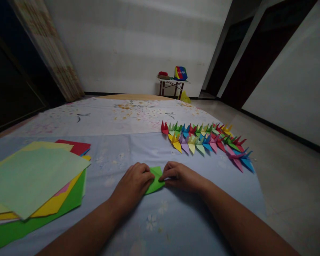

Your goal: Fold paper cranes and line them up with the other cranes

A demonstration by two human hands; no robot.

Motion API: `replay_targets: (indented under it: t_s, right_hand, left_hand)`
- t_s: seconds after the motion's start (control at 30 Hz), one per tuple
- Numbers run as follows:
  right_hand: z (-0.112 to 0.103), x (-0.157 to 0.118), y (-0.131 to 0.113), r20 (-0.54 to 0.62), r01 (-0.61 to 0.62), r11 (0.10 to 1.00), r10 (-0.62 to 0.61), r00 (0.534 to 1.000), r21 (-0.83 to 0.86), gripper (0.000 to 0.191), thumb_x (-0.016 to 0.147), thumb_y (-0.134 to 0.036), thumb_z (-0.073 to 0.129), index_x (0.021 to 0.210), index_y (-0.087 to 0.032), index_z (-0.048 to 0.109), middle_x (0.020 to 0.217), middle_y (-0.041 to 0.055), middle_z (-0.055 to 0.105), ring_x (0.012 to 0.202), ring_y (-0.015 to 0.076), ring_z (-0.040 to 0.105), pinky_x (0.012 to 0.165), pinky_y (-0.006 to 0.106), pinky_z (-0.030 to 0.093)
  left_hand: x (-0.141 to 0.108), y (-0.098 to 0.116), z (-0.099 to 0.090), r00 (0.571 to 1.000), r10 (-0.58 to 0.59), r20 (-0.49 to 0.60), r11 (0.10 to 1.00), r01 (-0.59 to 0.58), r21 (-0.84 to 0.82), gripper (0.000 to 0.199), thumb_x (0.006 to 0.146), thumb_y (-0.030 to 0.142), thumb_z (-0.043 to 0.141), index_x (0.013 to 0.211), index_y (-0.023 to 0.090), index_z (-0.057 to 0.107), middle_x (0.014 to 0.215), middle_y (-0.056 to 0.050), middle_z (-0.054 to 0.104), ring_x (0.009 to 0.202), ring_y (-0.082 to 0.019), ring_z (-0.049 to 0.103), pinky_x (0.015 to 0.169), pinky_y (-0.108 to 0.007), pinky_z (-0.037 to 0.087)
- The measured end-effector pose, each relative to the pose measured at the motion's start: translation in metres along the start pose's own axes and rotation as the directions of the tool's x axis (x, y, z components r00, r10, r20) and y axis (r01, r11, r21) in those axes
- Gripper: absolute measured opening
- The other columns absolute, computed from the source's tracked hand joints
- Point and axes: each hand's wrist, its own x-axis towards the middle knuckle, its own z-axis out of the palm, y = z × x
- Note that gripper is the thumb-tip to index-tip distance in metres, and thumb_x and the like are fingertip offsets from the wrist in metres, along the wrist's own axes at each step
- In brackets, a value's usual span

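Observation:
A folded piece of green origami paper (156,181) lies on the blue part of the tablecloth, between my two hands. My left hand (138,177) grips its left side, fingers curled and pressed onto the paper. From the right, my right hand (178,176) pinches the opposite edge between thumb and fingers. Parts of the paper are hidden under the fingertips of both hands. Beyond my right hand stand rows of folded paper cranes (192,144) in many colours.
At the left lies a loose stack of coloured paper sheets (42,177), a pale green one on top. The floral tablecloth (117,227) covers the round table. Against the far wall, a small table (173,81) bears a colourful box (180,73); a yellow bag (185,97) sits beside it.

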Motion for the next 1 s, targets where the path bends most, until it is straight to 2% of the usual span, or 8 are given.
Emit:
replay_targets:
  t_s: [0.13,0.27,0.43,0.5,0.63,0.7,0.83,1.0]
  right_hand:
    - [-0.002,-0.001,0.001,0.017,-0.019,0.999,0.018,1.0,0.042,0.018,0.076,-0.025,0.064,0.093,-0.022,0.07,0.084,0.0039,0.056,0.074,0.0124,0.054,0.068,0.024,0.045]
    - [-0.002,0.0,0.0,0.015,-0.061,0.996,0.06,0.998,0.07,0.017,0.077,-0.028,0.063,0.09,-0.02,0.07,0.08,0.0028,0.056,0.071,0.0114,0.054,0.066,0.022,0.045]
    - [0.003,0.005,-0.002,-0.05,-0.121,0.99,0.124,0.991,0.07,0.017,0.077,-0.032,0.063,0.085,-0.018,0.071,0.072,0.0014,0.056,0.069,0.0117,0.055,0.065,0.022,0.043]
    - [0.006,0.007,-0.004,-0.078,-0.154,0.986,0.159,0.984,0.063,0.017,0.076,-0.032,0.064,0.084,-0.019,0.07,0.071,0.001,0.056,0.068,0.0118,0.055,0.064,0.022,0.043]
    - [0.012,0.01,-0.006,-0.141,-0.192,0.979,0.199,0.97,0.064,0.017,0.076,-0.032,0.064,0.079,-0.017,0.069,0.071,0.0012,0.056,0.066,0.0114,0.054,0.062,0.022,0.042]
    - [0.012,0.011,-0.006,-0.161,-0.188,0.98,0.195,0.968,0.057,0.016,0.077,-0.031,0.062,0.078,-0.016,0.067,0.072,0.0013,0.056,0.066,0.0113,0.054,0.063,0.022,0.041]
    - [0.006,0.009,0.0,-0.167,-0.191,0.98,0.199,0.966,0.06,0.015,0.081,-0.029,0.058,0.08,-0.016,0.065,0.075,0.0017,0.057,0.071,0.0117,0.054,0.068,0.023,0.041]
    - [-0.004,0.004,0.006,-0.11,-0.277,0.96,0.279,0.954,0.038,0.017,0.08,-0.032,0.06,0.079,-0.017,0.066,0.077,0.0019,0.056,0.074,0.013,0.053,0.069,0.024,0.039]
  left_hand:
    - [-0.001,0.004,-0.004,0.995,0.032,0.097,0.998,-0.028,-0.048,0.021,0.083,0.018,0.046,0.086,0.022,0.067,0.081,-0.004,0.057,0.078,-0.018,0.051,0.07,-0.029,0.041]
    - [-0.002,0.004,-0.009,0.991,0.02,0.13,0.994,-0.006,-0.112,0.024,0.081,0.017,0.046,0.091,0.022,0.067,0.086,-0.005,0.058,0.085,-0.018,0.053,0.074,-0.028,0.041]
    - [0.0,0.0,-0.017,0.986,-0.03,0.163,0.973,0.066,-0.219,0.025,0.08,0.018,0.044,0.088,0.021,0.068,0.087,-0.005,0.062,0.085,-0.019,0.056,0.079,-0.03,0.042]
    - [-0.001,-0.006,-0.017,0.989,-0.047,0.143,0.97,0.079,-0.23,0.024,0.08,0.02,0.046,0.09,0.022,0.068,0.091,-0.006,0.063,0.088,-0.02,0.056,0.082,-0.032,0.041]
    - [-0.005,-0.017,-0.01,0.996,-0.038,0.08,0.988,0.049,-0.144,0.028,0.079,0.026,0.051,0.104,0.026,0.064,0.112,-0.006,0.059,0.104,-0.024,0.05,0.092,-0.038,0.036]
    - [-0.006,-0.019,-0.007,0.997,-0.025,0.067,0.996,0.031,-0.085,0.031,0.08,0.027,0.051,0.11,0.026,0.06,0.114,-0.007,0.057,0.106,-0.024,0.049,0.093,-0.039,0.035]
    - [-0.005,-0.008,-0.007,0.996,-0.029,0.08,1.0,0.029,0.005,0.029,0.082,0.028,0.049,0.108,0.023,0.059,0.102,-0.006,0.059,0.097,-0.023,0.051,0.086,-0.038,0.037]
    - [-0.005,0.01,-0.007,0.992,-0.036,0.122,0.999,0.031,0.042,0.023,0.083,0.031,0.05,0.101,0.023,0.061,0.091,-0.004,0.057,0.089,-0.021,0.05,0.081,-0.037,0.038]
